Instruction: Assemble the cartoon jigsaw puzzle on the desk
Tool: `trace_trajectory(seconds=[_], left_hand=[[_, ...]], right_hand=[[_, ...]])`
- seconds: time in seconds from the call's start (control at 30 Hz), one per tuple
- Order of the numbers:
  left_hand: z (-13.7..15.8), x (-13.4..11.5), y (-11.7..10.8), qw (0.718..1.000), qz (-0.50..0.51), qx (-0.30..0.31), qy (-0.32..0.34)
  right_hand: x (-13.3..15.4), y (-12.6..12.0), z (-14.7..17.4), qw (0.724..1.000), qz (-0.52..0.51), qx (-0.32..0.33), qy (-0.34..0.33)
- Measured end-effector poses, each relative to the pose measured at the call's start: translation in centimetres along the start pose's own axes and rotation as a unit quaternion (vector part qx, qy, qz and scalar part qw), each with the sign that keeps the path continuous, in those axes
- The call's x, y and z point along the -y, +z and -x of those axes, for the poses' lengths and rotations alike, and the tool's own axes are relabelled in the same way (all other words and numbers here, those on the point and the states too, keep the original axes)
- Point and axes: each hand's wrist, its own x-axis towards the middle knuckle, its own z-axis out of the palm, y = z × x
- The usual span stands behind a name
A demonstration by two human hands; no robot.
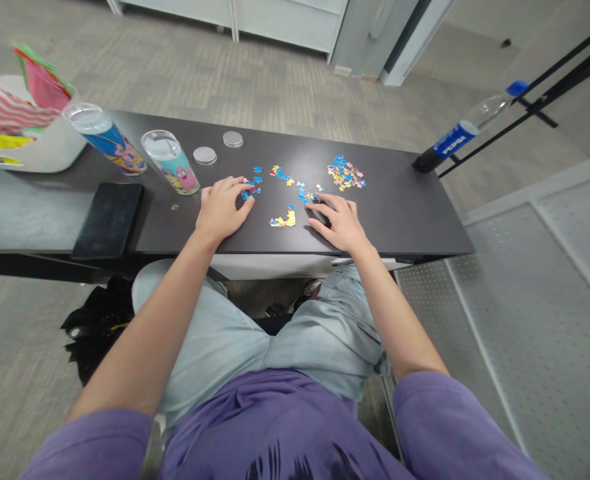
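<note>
Small jigsaw puzzle pieces lie in several groups on the dark table (395, 220). My left hand (223, 210) rests palm down with its fingers spread, the fingertips at some blue and red pieces (257, 179). Fingers apart, my right hand (341, 220) lies flat on the table, its fingertips touching a blue and yellow cluster (302, 193). Between the hands is a yellow joined corner section (287, 219). Farther back sits a short blue and yellow run of pieces (282, 175). A heap of loose pieces (345, 173) lies beyond my right hand.
Two clear cartoon-print cans (177, 167) stand at the left, with round metal lids (205, 156) beside them. A black phone or tablet (109, 220) lies near the front edge. A white basket (49, 150) holds cloths. A Pepsi bottle (455, 141) stands at the right end.
</note>
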Motion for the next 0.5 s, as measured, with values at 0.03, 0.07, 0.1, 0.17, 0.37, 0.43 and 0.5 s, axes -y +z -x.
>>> trace_trajectory(seconds=[0.03, 0.07, 0.1, 0.17, 0.37, 0.43, 0.5], left_hand=[[0.0, 0.0, 0.0, 1.0, 0.0, -0.001, 0.0], [0.0, 0.0, 0.0, 1.0, 0.001, -0.003, 0.0], [0.0, 0.0, 0.0, 1.0, 0.002, -0.003, 0.001], [-0.1, 0.1, 0.0, 1.0, 0.003, -0.001, 0.003], [-0.1, 0.0, -0.1, 1.0, -0.003, 0.002, 0.003], [-0.1, 0.0, -0.1, 1.0, -0.005, 0.002, 0.001], [-0.1, -0.1, -0.1, 1.0, -0.006, 0.003, 0.0]], right_hand=[[-0.1, 0.1, 0.0, 1.0, -0.001, -0.001, 0.001], [-0.2, 0.2, -0.1, 1.0, -0.003, 0.001, 0.001], [-0.3, 0.2, -0.1, 1.0, -0.005, 0.008, -0.001], [-0.4, 0.3, -0.4, 1.0, -0.005, 0.023, -0.004], [0.1, 0.9, -3.2, 0.999, 0.01, 0.03, 0.003], [0.2, 1.4, -4.1, 1.0, 0.009, 0.008, 0.01], [0.1, 1.9, -4.7, 0.999, 0.003, -0.04, 0.034]])
